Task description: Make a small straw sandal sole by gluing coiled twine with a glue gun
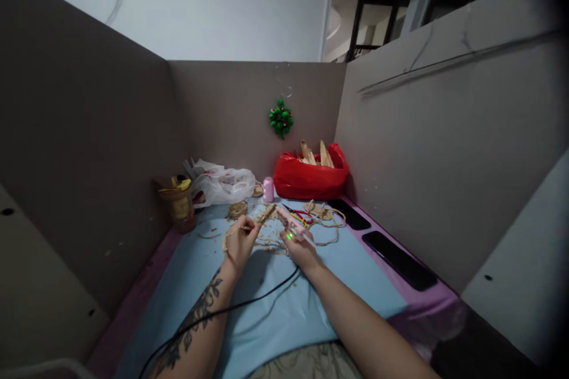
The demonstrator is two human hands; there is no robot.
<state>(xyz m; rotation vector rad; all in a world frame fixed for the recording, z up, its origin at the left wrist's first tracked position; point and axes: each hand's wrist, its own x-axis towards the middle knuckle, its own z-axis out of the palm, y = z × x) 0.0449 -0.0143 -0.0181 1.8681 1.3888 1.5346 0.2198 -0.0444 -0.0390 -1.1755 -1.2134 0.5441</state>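
My left hand (pixel 240 239) is closed on a small tan piece wound with jute cord (pixel 265 215), held just above the blue mat (pixel 284 308). A loop of the cord hangs from it to the mat. My right hand (pixel 300 249) grips a pink glue gun (pixel 290 223) with a green light lit, its nozzle pointing up-left at the tan piece. The gun's black cable (pixel 231 308) trails back across the mat toward me. Loose jute cord (pixel 326 226) and scraps lie on the mat just beyond both hands.
Red-handled scissors (pixel 301 215) lie behind the gun. A red bag of husks (pixel 311 177), a pink spool (pixel 268 188), a white plastic bag (pixel 222 185) and a brown jar (pixel 180 206) stand at the back. Two dark phones (pixel 398 259) lie at right. Cardboard walls enclose the desk.
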